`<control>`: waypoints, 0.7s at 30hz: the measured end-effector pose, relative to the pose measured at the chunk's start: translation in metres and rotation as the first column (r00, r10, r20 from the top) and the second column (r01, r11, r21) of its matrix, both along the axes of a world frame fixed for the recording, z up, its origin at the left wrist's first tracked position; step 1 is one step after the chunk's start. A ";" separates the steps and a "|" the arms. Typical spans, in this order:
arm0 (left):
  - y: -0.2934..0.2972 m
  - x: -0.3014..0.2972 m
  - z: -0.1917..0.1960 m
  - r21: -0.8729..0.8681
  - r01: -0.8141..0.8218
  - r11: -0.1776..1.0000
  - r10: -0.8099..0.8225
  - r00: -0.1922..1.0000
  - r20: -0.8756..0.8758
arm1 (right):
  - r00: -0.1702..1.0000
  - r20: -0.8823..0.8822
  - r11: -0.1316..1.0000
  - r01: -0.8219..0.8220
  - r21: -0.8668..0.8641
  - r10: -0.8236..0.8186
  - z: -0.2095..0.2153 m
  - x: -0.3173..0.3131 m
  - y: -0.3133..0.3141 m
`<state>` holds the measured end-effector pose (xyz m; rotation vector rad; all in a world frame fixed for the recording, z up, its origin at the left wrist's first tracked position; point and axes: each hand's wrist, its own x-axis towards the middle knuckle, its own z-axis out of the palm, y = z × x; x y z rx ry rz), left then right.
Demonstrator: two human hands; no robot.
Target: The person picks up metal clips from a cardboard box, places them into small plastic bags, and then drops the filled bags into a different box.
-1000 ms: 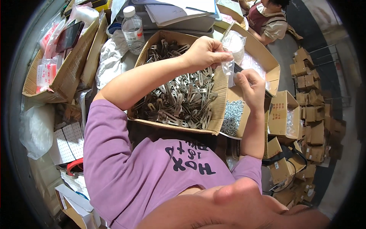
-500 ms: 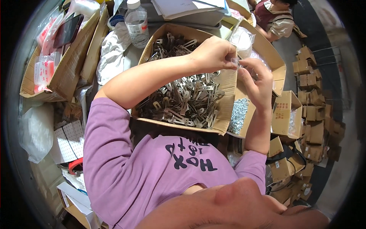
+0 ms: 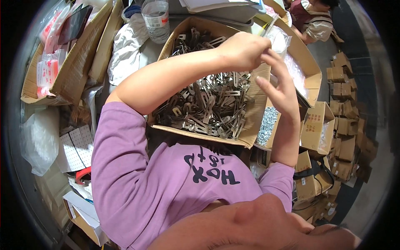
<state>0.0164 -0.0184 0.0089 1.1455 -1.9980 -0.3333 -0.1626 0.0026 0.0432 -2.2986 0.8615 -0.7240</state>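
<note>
Slotted metal clips (image 3: 214,110) lie in a loose heap inside an open cardboard box (image 3: 246,135), in front of the person's body and mostly below and to the left of the hands. The left hand (image 3: 245,51) is raised over the upper right part of this box, its forearm crossing above the heap; the fingers are curled, and whether they grasp anything cannot be told. The right hand (image 3: 285,86) is raised just to the right of the box, thumb spread apart from extended fingers, whose tips meet the left hand's fingertips. Both hands are apart from the clips. Small silvery metal parts (image 3: 266,130) lie below the right hand, beside the box wall. Beyond the hands, a clear plastic bag (image 3: 279,38) stands near a second cardboard box (image 3: 314,89). A clear bottle (image 3: 156,23) and a white cloth (image 3: 127,52) lie to the left.
</note>
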 end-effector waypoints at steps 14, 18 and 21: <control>-0.021 0.025 -0.009 0.218 -0.096 0.971 0.161 0.940 -0.302 | 0.594 -0.796 0.986 -0.168 0.018 0.115 -0.027 0.047 -0.001; -0.032 0.032 -0.015 0.177 -0.149 0.973 0.217 0.849 -0.481 | 0.828 -0.559 0.987 -0.063 -0.150 -0.032 -0.023 0.034 -0.019; -0.038 0.032 -0.018 0.126 -0.208 0.970 0.243 0.832 -0.499 | 0.861 -0.503 0.987 -0.004 -0.160 -0.078 -0.019 0.033 -0.039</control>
